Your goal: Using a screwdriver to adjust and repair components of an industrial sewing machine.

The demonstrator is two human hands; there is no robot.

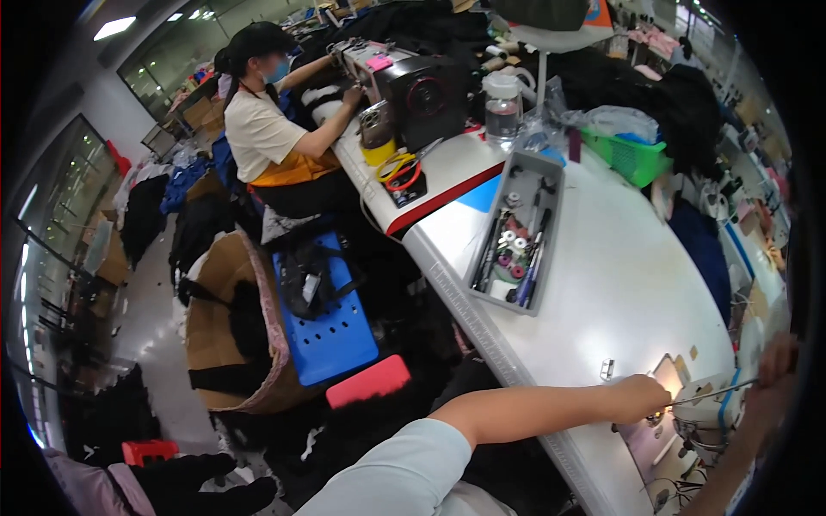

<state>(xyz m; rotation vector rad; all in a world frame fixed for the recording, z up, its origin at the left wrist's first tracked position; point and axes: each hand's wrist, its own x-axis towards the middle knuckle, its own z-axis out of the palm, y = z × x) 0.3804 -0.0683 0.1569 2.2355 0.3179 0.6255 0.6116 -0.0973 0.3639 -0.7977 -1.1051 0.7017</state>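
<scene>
My left arm reaches across the white table to a sewing machine [699, 411] at the lower right. There my left hand [641, 398] is closed beside the machine's lit needle area; what its fingertips hold, if anything, is hidden. A long thin metal rod-like tool [714, 393] runs from near those fingertips to my right hand [774, 365]. At the picture's dark right rim, my right hand is closed round the tool's far end, partly blurred. I cannot tell the tool's exact kind. A small clear metal-edged piece [607, 370] lies on the table just beyond my left hand.
A grey tray [551, 236] holds bobbins and pens on the white table [632, 258]. Beyond it stand a jug [502, 107] and a green basket [632, 159]. A masked co-worker [267, 129] sews at another machine [422, 95]. A blue stool [331, 327] and cardboard box [211, 335] stand left.
</scene>
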